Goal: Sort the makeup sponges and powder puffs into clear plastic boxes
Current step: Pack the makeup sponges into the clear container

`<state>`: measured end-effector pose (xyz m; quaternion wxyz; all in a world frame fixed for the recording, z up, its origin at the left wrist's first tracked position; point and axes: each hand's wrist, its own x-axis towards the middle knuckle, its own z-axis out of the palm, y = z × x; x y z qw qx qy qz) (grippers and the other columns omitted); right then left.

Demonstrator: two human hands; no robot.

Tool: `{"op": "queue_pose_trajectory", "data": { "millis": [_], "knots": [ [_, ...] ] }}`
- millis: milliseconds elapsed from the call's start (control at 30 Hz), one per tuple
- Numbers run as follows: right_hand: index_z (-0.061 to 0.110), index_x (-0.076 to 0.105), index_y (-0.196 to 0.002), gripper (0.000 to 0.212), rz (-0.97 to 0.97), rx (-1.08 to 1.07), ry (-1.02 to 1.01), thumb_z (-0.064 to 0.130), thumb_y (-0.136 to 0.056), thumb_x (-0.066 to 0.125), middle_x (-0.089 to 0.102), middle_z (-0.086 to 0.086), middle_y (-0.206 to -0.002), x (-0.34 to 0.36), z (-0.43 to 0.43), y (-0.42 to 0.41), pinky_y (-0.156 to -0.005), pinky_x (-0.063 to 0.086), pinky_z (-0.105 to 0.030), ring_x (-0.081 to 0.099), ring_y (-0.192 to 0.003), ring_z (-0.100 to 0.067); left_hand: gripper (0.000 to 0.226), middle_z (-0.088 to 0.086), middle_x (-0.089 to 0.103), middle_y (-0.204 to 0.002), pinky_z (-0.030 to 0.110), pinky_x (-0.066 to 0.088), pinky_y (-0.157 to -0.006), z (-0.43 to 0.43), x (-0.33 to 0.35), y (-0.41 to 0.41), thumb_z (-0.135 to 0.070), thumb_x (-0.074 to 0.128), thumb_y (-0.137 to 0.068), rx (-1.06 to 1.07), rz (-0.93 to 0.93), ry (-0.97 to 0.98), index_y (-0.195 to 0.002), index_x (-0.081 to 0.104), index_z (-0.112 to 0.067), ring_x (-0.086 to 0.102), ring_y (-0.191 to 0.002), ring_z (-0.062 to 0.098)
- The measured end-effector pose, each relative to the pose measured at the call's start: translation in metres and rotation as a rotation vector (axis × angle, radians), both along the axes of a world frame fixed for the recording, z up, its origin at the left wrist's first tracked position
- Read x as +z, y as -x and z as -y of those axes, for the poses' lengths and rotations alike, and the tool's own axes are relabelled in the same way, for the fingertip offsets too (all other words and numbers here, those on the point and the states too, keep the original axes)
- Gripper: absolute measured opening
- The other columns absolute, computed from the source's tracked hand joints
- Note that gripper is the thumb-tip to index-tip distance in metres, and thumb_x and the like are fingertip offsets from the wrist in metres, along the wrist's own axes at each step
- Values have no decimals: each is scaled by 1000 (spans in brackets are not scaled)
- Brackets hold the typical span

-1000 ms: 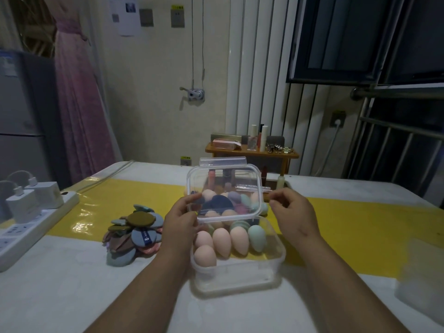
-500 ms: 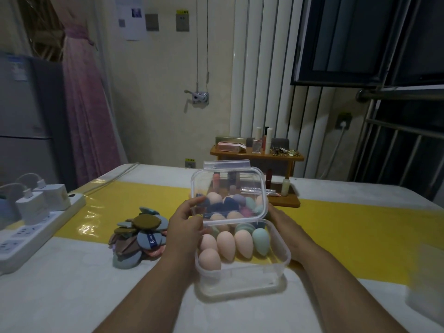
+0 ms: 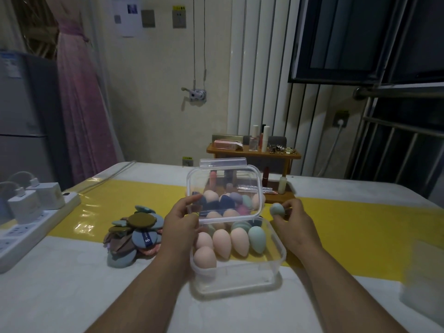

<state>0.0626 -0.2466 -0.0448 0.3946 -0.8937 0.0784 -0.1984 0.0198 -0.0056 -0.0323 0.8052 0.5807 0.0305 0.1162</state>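
From the head camera, a heap of round flat powder puffs (image 3: 134, 234) in blue, brown and pink lies on the white desk (image 3: 72, 284) left of the box, with a white power strip (image 3: 36, 212) further left. The clear plastic box (image 3: 237, 277) holds pink and teal egg-shaped sponges (image 3: 221, 242). Its raised transparent lid (image 3: 223, 179) screens the rear ones. The left hand (image 3: 180, 222) has its fingers curled on the lid's edge. The right hand (image 3: 295, 224) pinches a teal egg-shaped sponge (image 3: 277, 209) in its fingers, just beside the box's far right corner.

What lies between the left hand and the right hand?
The clear box of sponges, its lid held by the left hand, as the head view shows.
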Motion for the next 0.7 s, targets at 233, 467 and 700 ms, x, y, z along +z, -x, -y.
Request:
{"op": "queue_pose_trajectory", "data": {
  "millis": [233, 467, 700],
  "knots": [
    [43, 58, -88, 31, 302, 123, -318, 17, -84, 74, 65, 9, -101, 29, -5, 24, -76, 59, -43, 66, -90, -18, 64, 6, 62, -122, 31, 55, -62, 0, -2, -1, 11, 37, -80, 2, 4, 4, -102, 74, -36, 65, -104, 32],
    [42, 77, -82, 23, 211, 500, -263, 19, -86, 73, 65, 15, -100, 61, -35, 49, -73, 54, -18, 64, -91, -3, 63, 8, 62, -124, 32, 55, -63, -1, -4, -2, 11, 37, -79, -14, 19, 24, -106, 73, -33, 66, -104, 34],
    [41, 69, -87, 24, -124, 655, 64, 24, -74, 80, 66, 23, -82, 57, -57, 63, -59, 55, -17, 64, -77, 4, 63, 9, 63, -119, 37, 58, -66, 1, -4, -2, 13, 36, -77, -20, 27, 51, -106, 73, -29, 68, -99, 34]
  ]
}}
